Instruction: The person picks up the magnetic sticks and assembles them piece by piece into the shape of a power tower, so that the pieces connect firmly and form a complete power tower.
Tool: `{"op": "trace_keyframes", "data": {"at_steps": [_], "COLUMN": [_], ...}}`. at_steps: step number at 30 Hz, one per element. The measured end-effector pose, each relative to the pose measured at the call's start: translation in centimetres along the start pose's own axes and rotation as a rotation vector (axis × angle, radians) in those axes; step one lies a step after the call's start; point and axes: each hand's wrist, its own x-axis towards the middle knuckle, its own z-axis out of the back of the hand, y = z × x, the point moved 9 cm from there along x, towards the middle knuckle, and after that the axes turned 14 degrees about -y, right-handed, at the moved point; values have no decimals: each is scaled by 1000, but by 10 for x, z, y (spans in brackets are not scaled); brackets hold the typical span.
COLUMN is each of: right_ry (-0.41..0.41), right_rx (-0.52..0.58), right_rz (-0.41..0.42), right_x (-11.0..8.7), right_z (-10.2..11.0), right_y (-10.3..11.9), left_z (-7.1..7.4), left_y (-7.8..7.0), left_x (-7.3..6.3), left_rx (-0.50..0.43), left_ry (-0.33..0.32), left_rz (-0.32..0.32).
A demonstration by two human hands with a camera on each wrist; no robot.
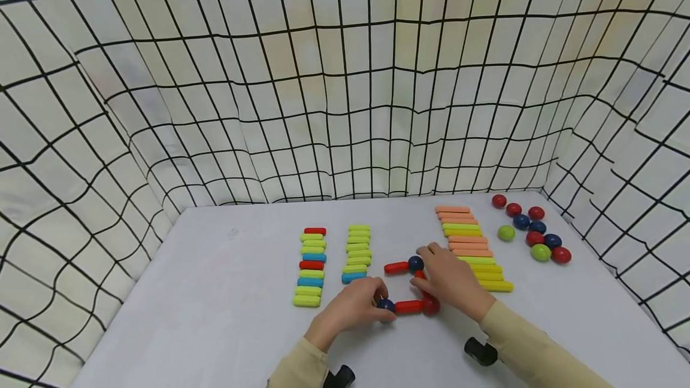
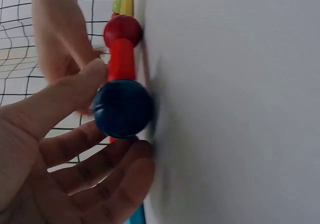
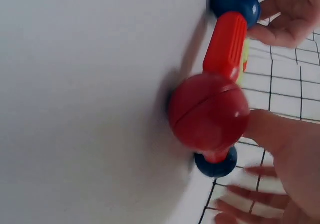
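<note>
– Gripping with its thumb and fingers, the left hand (image 1: 351,307) holds the nearer blue ball (image 1: 386,306), yes? And the right hand (image 1: 450,278)?

– It is beside the farther part of the chain. Its fingers look loosely spread; whether they touch something, I cannot tell.

– How far has the joining come, in your opinion?

– From the nearer blue ball, one red rod (image 1: 408,307) goes to a red ball (image 1: 430,305); a second red rod (image 1: 420,274) leads away to the farther blue ball (image 1: 415,263), and a third red rod (image 1: 396,267) has one free end. So three rods and three balls appear joined on the desk (image 1: 215,316); one side of the shape is open.

– And what is left loose?

– Farther, to the left, the first column (image 1: 310,274) counts ten short rods: six green, two red, two blue. The second column (image 1: 358,254) counts eight: seven green, one blue. On the right lie long rods (image 1: 469,246), orange and yellowish, about a dozen; the right hand may hide some. Beyond them are ten loose balls (image 1: 534,239): five red, three blue, two green. Behind everything hangs one black net (image 1: 393,68).
</note>
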Motion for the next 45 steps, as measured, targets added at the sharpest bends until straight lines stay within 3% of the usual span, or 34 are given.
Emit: {"op": "trace_keyframes", "data": {"at_steps": [3,5,10,18,37,41,45], "right_ry": [-39,-3,99,95,70,51,25], "right_rx": [45,125,291,411,442,416,374], "right_rz": [153,205,183,202,114,22,-114], "right_x": [5,6,5,4,1,2,4], "right_z": [-2,-8,-18,-19,-20,-20,-22], "right_y": [11,14,11,14,5,-1,-14], "left_z": [-2,-1,4,11,13,21,38], "left_y": [2,4,6,2,6,12,23], "left_x": [1,3,8,12,25,27,27], "left_rx": [5,10,11,9,-42,-34,2], "left_ry": [-10,-40,-127,-208,-250,-280,-355], "left_rz": [-7,-11,-14,-43,-54,-51,-21]}}
